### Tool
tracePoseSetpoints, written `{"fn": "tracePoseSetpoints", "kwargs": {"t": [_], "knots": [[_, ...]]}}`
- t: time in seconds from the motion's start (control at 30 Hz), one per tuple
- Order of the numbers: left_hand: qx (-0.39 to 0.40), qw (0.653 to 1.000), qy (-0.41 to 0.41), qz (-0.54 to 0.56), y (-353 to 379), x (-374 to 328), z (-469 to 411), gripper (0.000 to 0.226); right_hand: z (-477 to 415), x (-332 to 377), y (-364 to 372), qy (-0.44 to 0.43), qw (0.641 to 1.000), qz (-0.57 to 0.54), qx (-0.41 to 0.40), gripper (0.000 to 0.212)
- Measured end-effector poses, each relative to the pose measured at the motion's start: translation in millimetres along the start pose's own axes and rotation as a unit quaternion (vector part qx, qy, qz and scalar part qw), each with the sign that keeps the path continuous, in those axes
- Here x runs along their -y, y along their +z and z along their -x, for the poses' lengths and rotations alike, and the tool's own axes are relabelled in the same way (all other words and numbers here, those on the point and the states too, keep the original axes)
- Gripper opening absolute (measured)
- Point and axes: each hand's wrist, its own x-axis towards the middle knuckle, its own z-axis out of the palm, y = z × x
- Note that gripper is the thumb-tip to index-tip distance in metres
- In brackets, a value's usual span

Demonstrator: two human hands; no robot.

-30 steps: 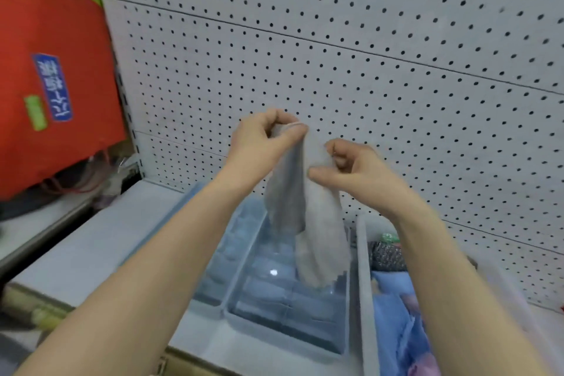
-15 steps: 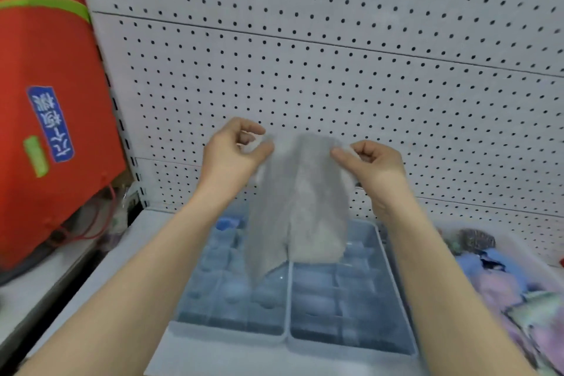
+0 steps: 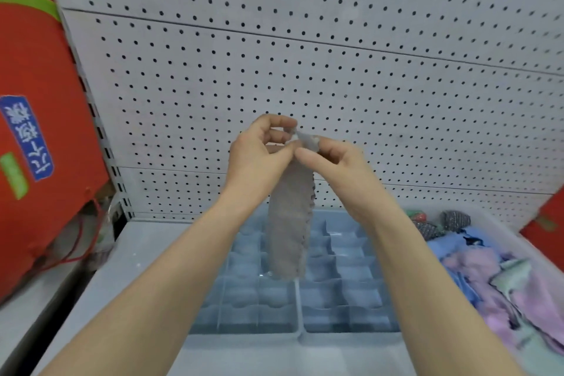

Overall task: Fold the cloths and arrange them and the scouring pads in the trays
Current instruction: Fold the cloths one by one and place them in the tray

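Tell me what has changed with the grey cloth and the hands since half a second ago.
The left hand and right hand moved together, closing the spread grey cloth into a narrow hanging strip. Both still pinch its top edge. It still hangs over the blue trays.

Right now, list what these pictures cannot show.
Head view only.
Grey scallop-edged cloth: top edge hidden inside left hand and right hand pinches.
Blue compartmented plastic trays: middle cells hidden behind cloth and forearms.
Pastel cloths and dark scouring pads: blurred, cut by right edge.
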Motion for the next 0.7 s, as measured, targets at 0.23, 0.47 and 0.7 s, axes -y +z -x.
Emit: {"fn": "tracePoseSetpoints", "kwargs": {"t": [0.23,0.47,0.7], "knots": [[-0.043,0.998,0.018,0.029,5.7,-6.4,3.2,0.020,6.1,10.8,-8.5,-0.038,0.995,0.034,0.084,0.038],[-0.075,0.996,0.056,0.016,2.9,-14.3,9.1,0.030,-9.0,0.8,-17.4,-0.049,0.998,0.034,-0.014,0.033],[0.094,0.972,-0.208,0.053,-7.4,5.7,-4.0,0.107,-23.5,8.4,-50.4,-0.028,0.989,-0.140,0.049,0.031]]}}
